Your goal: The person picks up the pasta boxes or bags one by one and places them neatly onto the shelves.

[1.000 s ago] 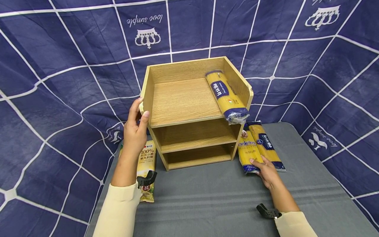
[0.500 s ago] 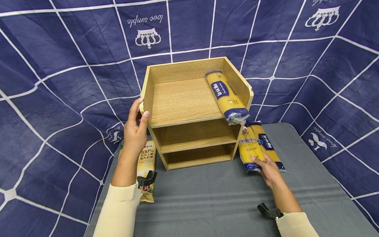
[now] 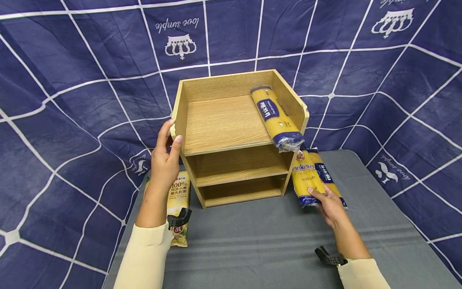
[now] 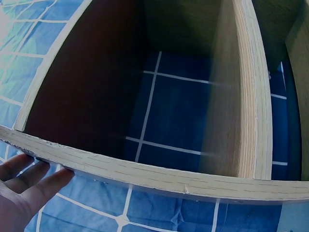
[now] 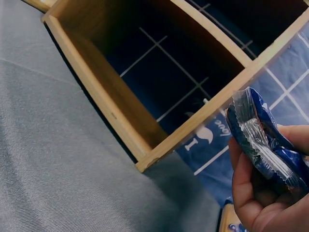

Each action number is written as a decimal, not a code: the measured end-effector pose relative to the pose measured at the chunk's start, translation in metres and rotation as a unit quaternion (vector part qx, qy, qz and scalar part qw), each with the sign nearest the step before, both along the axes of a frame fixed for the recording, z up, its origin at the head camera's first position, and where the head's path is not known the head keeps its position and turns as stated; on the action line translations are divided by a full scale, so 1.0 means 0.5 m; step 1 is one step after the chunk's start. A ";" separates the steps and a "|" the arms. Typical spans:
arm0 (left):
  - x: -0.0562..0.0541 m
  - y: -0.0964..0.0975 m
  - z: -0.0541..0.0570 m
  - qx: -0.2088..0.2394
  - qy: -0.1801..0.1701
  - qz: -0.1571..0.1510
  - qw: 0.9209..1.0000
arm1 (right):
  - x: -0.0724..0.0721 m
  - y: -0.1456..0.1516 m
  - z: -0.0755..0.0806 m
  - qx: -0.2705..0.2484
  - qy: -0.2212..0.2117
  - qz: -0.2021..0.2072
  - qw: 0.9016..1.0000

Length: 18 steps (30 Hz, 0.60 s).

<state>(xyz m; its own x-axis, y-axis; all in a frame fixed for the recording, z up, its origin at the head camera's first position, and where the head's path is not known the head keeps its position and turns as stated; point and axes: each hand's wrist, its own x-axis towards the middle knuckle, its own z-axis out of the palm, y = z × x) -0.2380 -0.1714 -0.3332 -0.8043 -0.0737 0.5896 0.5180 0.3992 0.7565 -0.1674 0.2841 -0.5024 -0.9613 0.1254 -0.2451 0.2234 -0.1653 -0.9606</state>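
My left hand (image 3: 165,154) holds the left side panel of a wooden shelf unit (image 3: 220,120), thumb at the front edge and fingers along the outside. In the left wrist view its fingers (image 4: 50,186) lie against that panel. To the right of the unit, my right hand (image 3: 330,204) grips the lower end of a yellow pack of spaghetti (image 3: 306,176) marked "ankara". The crinkled clear-and-blue end of this pack shows between thumb and fingers in the right wrist view. A second pasta pack (image 3: 326,172), with a dark blue label, lies on the table, partly covered by the held one.
Another pasta pack (image 3: 272,114) lies on the unit's top shelf along the right wall, its end overhanging the front. On the left, a pack with Chinese print (image 3: 180,192) rests on the grey tabletop (image 3: 245,245), partly behind my left arm. Blue gridded cloth (image 3: 231,36) hangs around.
My right hand has shifted the spaghetti pack slightly up and to the right, over the pack beside it, covering more of that one. My left hand stays on the shelf unit.
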 end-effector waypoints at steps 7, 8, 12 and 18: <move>-0.001 0.001 0.002 -0.001 0.002 -0.001 1.000 | 0.002 -0.002 0.016 -0.007 0.014 -0.003 1.000; -0.001 0.001 0.002 0.000 0.002 -0.002 1.000 | 0.002 -0.002 0.018 -0.006 0.015 -0.005 1.000; -0.001 0.001 0.001 0.000 -0.001 -0.002 1.000 | 0.002 -0.003 0.024 -0.004 0.023 -0.011 1.000; -0.001 0.000 -0.001 -0.003 -0.001 0.001 1.000 | -0.001 -0.005 0.037 -0.015 0.044 -0.010 0.999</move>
<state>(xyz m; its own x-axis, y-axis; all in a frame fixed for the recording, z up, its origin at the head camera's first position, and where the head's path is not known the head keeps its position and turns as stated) -0.2384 -0.1713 -0.3338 -0.8059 -0.0711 0.5878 0.5151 0.4051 0.7553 -0.1678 0.2818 -0.4837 -0.9768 0.1383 -0.1636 0.1347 -0.1971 -0.9711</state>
